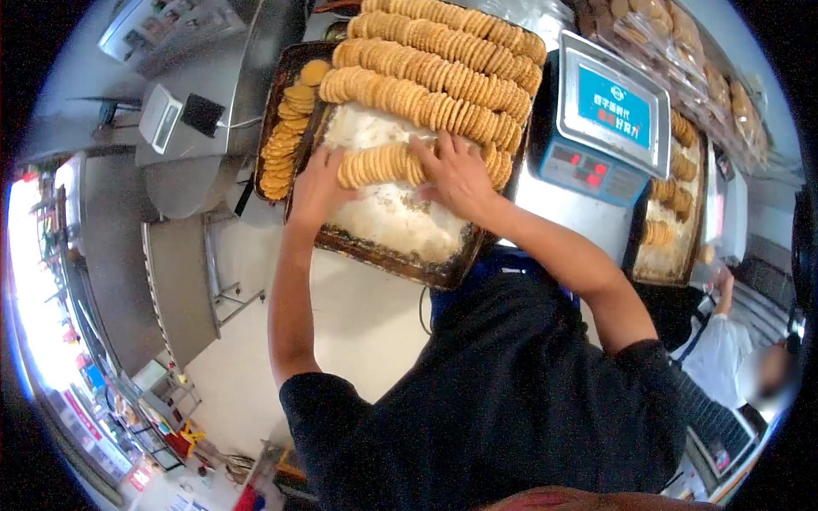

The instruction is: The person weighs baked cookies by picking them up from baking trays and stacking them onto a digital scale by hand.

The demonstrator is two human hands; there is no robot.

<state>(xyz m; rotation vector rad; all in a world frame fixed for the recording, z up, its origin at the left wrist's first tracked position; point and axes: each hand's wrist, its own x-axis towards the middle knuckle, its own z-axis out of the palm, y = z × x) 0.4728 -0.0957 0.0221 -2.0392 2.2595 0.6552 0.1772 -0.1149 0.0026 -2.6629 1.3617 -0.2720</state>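
Head view: uneven pressure from the left hand (317,189), thumb held apart from its fingers, and the right hand (457,177), fingers spread over the biscuits, could buckle the row of biscuits (379,164) between them — or chip thin edges. It stands on the worn tray (400,226), round, golden and slightly paler than the packed rows (417,98) beyond.

To my right, a digital scale (610,119) with a blue label and red digits sits on the counter; beyond it lie bagged goods (682,51). A co-worker (722,353) in white stands far right. A white device (160,119) rests on a table (192,77) at far left.
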